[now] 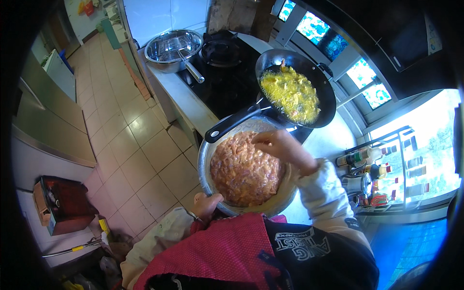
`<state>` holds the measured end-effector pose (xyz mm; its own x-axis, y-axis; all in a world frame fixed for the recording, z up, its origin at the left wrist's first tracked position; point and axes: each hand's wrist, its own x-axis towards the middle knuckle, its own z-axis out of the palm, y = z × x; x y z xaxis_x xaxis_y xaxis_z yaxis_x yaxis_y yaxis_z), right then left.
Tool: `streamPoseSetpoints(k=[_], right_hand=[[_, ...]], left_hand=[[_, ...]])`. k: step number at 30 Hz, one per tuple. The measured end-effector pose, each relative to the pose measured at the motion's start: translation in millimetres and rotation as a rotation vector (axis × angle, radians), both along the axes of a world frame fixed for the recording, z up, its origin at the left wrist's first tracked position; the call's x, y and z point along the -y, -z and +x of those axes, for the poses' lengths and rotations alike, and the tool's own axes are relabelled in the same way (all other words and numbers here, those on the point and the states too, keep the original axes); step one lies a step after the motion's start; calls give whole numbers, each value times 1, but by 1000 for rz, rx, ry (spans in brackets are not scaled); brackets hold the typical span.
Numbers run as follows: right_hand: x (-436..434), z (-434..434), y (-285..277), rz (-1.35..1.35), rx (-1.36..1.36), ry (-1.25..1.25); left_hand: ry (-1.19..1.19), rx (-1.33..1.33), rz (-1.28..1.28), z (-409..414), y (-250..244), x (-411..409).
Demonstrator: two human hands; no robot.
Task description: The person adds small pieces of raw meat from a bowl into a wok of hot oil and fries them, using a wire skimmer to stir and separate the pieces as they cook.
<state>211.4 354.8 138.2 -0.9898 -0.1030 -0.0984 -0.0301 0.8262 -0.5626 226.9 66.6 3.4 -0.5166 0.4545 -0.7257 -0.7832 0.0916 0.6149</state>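
Observation:
My left hand [207, 206] grips the near rim of a large metal basin [207, 177]. Battered raw meat strips [246, 170] fill much of that basin. Over the meat is my right hand [277, 145], its fingers curled downward near the surface; whether they pinch a piece is too unclear to tell. Beyond the basin stands a black wok [324, 94] on the stove, its long handle [232, 125] reaching over the basin's rim. Yellow pieces [290, 94] fry in bubbling oil inside it.
On the counter's left end sits a steel bowl [154, 59] with a metal-handled utensil [192, 69] across it, beside another burner [221, 50]. A rack [402, 166] of bottles and a steel pot [359, 183] stand at the right by the window. The tiled floor [145, 159] lies left.

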Motion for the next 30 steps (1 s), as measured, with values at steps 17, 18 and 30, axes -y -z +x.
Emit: streamPoseSetpoints(k=[17, 18, 30], right_hand=[[18, 1, 44, -31, -98, 219], [14, 2, 34, -16, -100, 220], [-42, -2, -96, -475, -114, 205]], left_hand=[[409, -682, -88, 9, 63, 15], [427, -736, -85, 7, 67, 15], [129, -170, -141, -3, -5, 5]])
